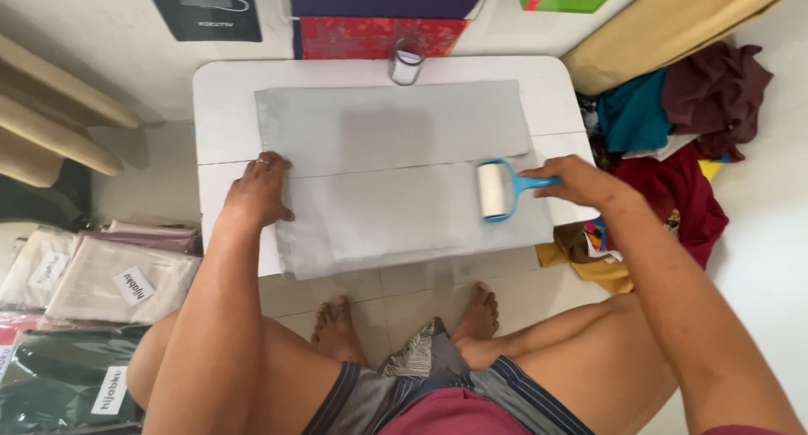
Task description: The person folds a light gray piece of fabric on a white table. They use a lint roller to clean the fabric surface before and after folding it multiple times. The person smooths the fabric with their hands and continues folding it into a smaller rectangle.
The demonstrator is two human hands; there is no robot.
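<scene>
A folded grey cloth (pixel 396 174) lies flat across a small white table (pixel 227 90). My left hand (pixel 257 191) presses down on the cloth's left edge, fingers spread, a ring on one finger. My right hand (pixel 581 183) grips the blue handle of a lint roller (pixel 497 191), whose white roll rests on the right part of the cloth.
A clear glass (pixel 406 62) stands at the table's far edge. Packaged folded fabrics (pixel 109 283) are stacked on the floor at left. A heap of coloured clothes (pixel 682 140) lies at right. My bare feet (pixel 404 321) sit under the table's near edge.
</scene>
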